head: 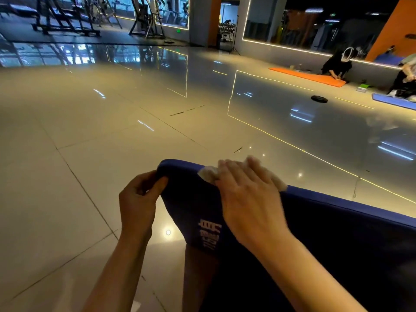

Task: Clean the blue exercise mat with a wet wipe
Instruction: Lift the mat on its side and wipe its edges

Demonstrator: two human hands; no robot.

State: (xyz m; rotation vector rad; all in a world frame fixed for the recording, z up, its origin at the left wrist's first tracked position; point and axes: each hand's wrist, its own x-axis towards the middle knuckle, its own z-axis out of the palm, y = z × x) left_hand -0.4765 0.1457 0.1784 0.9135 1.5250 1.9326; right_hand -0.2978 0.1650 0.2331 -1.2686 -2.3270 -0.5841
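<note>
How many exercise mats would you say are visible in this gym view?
3: the blue exercise mat being wiped in front, an orange mat far right, another blue mat at the right edge. Others may be hidden.

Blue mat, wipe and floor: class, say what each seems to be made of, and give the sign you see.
Blue mat: probably foam with a smooth matte skin; its thick rounded edge bends where the left hand grips it.
Wipe: thin, soft non-woven cloth, it seems; it crumples under the right hand.
Floor: glossy glazed tile; joint lines and mirror-like reflections.
</note>
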